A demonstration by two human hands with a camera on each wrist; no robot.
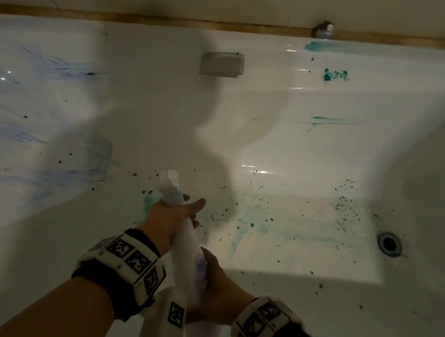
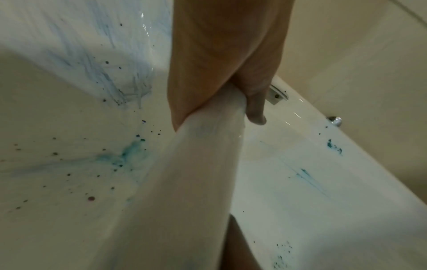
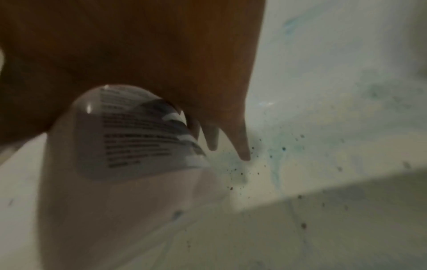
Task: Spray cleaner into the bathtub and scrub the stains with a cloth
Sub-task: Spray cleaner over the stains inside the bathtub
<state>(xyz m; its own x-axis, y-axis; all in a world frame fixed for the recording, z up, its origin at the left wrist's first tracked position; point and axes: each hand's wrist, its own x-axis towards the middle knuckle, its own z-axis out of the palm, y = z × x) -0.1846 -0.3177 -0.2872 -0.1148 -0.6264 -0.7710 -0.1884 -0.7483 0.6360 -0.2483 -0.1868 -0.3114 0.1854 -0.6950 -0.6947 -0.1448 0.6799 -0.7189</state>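
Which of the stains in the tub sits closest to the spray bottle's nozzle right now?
The small teal smear on the tub floor, just left of the left hand gripping the spray bottle. The other teal patches lie further right; the blue streaks far left.

Spray bottle [image 3: 129,146] label text blurred, unreadable; bottle base cut off below.

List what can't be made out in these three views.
- Cloth: in no view.
- Spray bottle trigger: head view, left hand covers the neck; whether it is pressed is unknown.
- Bottle label: right wrist view, print blurred, unreadable.
- Bottle base: head view, behind the wrist cameras and right hand.
- Tub left end: head view, cut off by the edge.
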